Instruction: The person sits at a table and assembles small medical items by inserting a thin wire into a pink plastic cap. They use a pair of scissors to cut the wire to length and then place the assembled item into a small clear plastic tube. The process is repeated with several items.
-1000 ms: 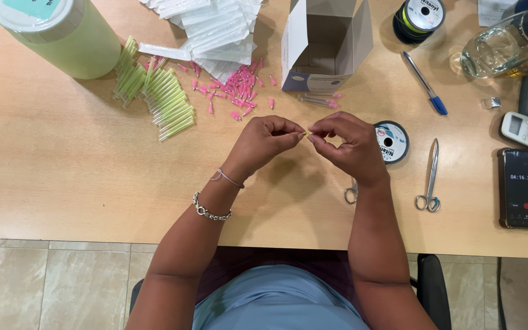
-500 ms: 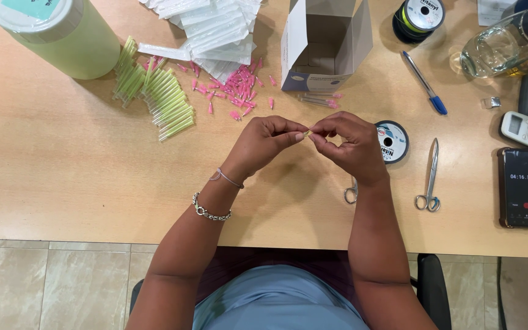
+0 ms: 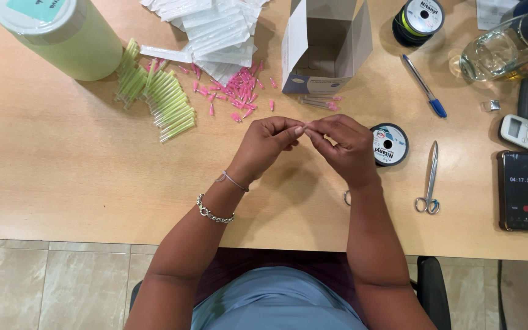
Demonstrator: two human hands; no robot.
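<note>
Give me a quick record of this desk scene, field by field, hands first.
left hand: fingertips pinched together, meeting the right hand above the table
right hand: fingertips pinched against the left; item between them too small to tell
nearest thing: spool of line, beside the right hand
scissors: flat on the table, right of the spool
pink caps: scattered beyond the hands
open box: behind the caps

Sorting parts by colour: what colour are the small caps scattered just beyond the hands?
Pink caps, clearest in the head view, beyond the left hand.
</note>
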